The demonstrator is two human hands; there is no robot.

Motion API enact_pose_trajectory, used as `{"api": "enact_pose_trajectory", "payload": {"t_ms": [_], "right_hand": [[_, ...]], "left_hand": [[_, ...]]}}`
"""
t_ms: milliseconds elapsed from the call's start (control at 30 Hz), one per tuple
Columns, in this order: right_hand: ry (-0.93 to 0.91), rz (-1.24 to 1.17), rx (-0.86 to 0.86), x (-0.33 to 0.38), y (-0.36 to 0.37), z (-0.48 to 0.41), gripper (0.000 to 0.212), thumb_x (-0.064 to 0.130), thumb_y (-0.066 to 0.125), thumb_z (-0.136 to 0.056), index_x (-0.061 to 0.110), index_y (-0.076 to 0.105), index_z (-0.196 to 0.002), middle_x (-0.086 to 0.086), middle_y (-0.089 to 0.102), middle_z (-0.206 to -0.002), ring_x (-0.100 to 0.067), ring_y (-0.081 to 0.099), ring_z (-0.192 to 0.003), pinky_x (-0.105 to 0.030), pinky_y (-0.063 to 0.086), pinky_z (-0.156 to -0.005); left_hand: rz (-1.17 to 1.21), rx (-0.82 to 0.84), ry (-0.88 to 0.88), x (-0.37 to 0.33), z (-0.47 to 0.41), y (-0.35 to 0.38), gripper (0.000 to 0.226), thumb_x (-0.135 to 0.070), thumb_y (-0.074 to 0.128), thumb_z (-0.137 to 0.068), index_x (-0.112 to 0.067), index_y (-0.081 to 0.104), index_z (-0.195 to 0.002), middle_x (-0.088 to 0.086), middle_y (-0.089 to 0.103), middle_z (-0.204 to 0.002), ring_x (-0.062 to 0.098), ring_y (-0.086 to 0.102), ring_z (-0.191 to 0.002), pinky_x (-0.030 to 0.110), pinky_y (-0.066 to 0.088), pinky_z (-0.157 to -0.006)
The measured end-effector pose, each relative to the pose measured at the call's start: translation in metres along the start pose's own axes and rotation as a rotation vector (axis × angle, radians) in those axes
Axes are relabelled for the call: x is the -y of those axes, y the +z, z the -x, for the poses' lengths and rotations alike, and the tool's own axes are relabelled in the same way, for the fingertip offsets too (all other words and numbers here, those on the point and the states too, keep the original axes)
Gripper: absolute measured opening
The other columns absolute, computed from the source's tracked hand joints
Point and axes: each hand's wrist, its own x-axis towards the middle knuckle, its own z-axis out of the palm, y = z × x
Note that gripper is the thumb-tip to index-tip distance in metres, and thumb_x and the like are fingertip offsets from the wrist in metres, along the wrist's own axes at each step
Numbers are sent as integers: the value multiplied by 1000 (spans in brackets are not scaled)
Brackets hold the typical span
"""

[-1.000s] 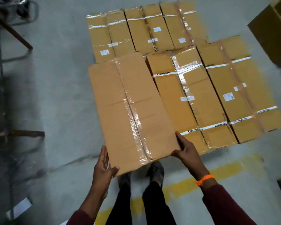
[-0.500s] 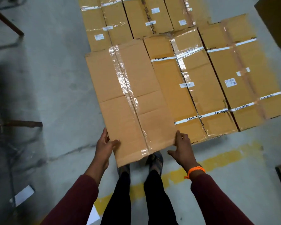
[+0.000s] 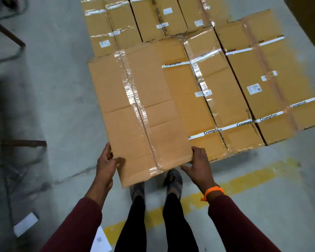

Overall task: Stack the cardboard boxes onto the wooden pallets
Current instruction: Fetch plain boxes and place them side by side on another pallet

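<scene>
I hold a long plain cardboard box [image 3: 135, 106] with clear tape down its middle, at the left end of the front row. My left hand [image 3: 105, 160] grips its near left corner and my right hand [image 3: 198, 164] grips its near right corner. The box partly overlaps a taped "Crompton" box [image 3: 198, 106] to its right; another box [image 3: 271, 84] lies further right. A back row of several boxes [image 3: 153, 19] lies behind. The pallet underneath is hidden by the boxes.
Grey concrete floor with a yellow painted line [image 3: 244, 180] runs under my feet [image 3: 173, 179]. A metal frame [image 3: 9, 37] stands at the left. A large brown box [image 3: 309, 20] sits at the top right. White paper slips [image 3: 25, 224] lie on the floor near left.
The held box has slid forward and rightward against the neighbouring box, and I have stepped closer. Both hands keep their grip on its near corners.
</scene>
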Motion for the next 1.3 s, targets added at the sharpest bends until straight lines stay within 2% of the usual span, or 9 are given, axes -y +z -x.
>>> {"api": "enact_pose_trajectory", "payload": {"t_ms": [67,467,667,800,867,967,1100,1233,1300], "right_hand": [[0,6,-2,2,1,0,83,17,90,-67,5,48,-138,-12,48,-123,-29,50,-114,-41,47,-97],[-15,-14,-18,1,4,-12,89,21,91,-68,14,45,-143,-5,47,-124,-24,51,-114,-40,52,-96],[8,19,-38,3,13,-4,91,20,88,-73,13,39,-149,-9,47,-129,-28,50,-115,-39,50,-95],[37,69,71,21,5,23,97,20,80,-83,8,21,-159,-15,35,-150,-34,40,-133,-41,41,-110],[33,91,109,38,-13,48,90,23,76,-86,4,24,-157,-20,32,-153,-38,37,-137,-41,35,-114],[52,28,78,59,-46,89,77,28,74,-88,4,37,-152,-21,41,-148,-39,39,-136,-43,35,-114],[65,-144,-56,63,-94,139,58,27,74,-90,6,55,-139,-19,58,-136,-35,50,-128,-38,38,-106],[167,-238,-71,22,-120,186,43,26,74,-92,9,63,-129,-10,64,-127,-27,57,-121,-25,35,-87],[200,-231,-36,-11,-130,197,42,28,74,-91,10,65,-128,-9,66,-127,-26,59,-121,-24,36,-88]], "left_hand": [[-10,-17,4,0,-2,-1,79,17,60,-84,-33,52,-145,-12,68,-124,15,62,-118,36,53,-92],[-69,-17,27,-7,-14,2,76,11,61,-89,-36,49,-148,-10,64,-130,16,58,-123,39,48,-97],[-190,16,33,-10,-14,-3,64,-4,63,-95,-36,45,-148,-10,59,-131,17,54,-119,45,46,-101],[-327,4,-1,-23,6,1,52,-16,65,-96,-24,47,-145,-6,57,-133,23,56,-120,44,46,-104],[-411,15,-36,-37,28,8,56,-20,68,-95,-15,47,-146,1,55,-144,27,54,-128,43,44,-110],[-563,146,-5,-62,78,32,65,-24,68,-95,-12,41,-153,9,43,-157,27,44,-141,38,37,-117],[-676,420,135,-82,156,77,51,-22,63,-98,-13,51,-147,6,52,-149,21,51,-133,35,40,-112],[-842,583,128,-62,208,120,45,-26,63,-99,-11,57,-141,5,58,-141,22,56,-125,36,44,-109],[-891,593,119,-53,228,147,44,-26,62,-100,-12,56,-142,2,57,-137,22,54,-128,31,42,-107]]}}
